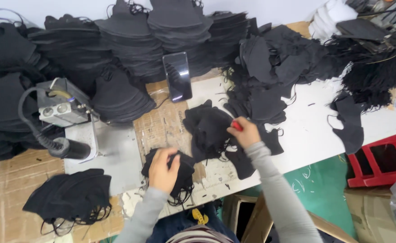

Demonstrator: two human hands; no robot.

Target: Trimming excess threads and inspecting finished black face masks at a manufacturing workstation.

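Observation:
My left hand [163, 168] grips a small bundle of black face masks [184, 173] with loose ear loops, lying on the table near the front edge. My right hand [244, 132] is closed around a small red tool [237, 125] and rests on a heap of black masks [209, 128] in the middle of the table. Both arms wear grey sleeves.
Tall stacks of black masks [130, 40] line the back. A dark phone [177, 76] leans against them. A grey welding machine [63, 108] with a black hose stands at left, another mask pile [70, 198] before it. A red crate [382, 162] and cardboard boxes [247, 216] sit below the table.

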